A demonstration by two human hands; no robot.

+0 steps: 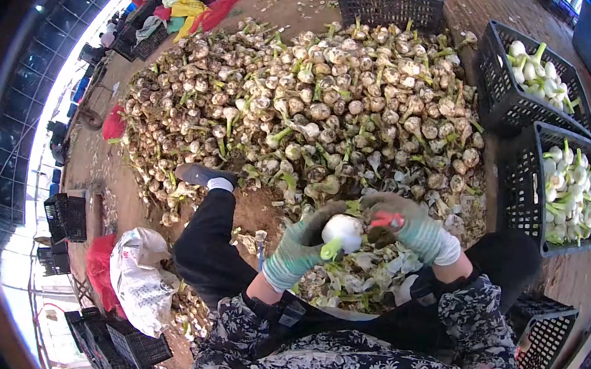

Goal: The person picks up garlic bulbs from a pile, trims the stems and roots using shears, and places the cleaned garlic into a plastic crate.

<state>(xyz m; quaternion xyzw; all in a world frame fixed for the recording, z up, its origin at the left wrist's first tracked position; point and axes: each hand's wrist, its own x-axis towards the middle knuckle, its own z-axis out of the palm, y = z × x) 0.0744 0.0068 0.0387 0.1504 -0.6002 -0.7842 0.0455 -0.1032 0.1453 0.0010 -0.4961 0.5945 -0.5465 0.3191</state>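
My left hand [298, 246], in a green-and-white striped glove with a dark palm, is closed around a clean white garlic bulb [345, 232]. Its short green stem points down toward me. Close beside the bulb, my right hand [414, 230] wears a matching glove and grips a small red-handled tool [386, 221]. Motion blurs that hand, and the tool's working end cannot be made out. Loose pale skins [364, 278] lie below both hands, between my legs. In front spreads a big heap of dirty garlic bulbs [316, 109] with trimmed stems.
Two black crates of cleaned white bulbs [515, 161] [537, 221] stand at the right. Another black crate [388, 8] sits behind the heap. At lower left are a white sack [136, 276], a red net bag [98, 269] and black crates [116, 341].
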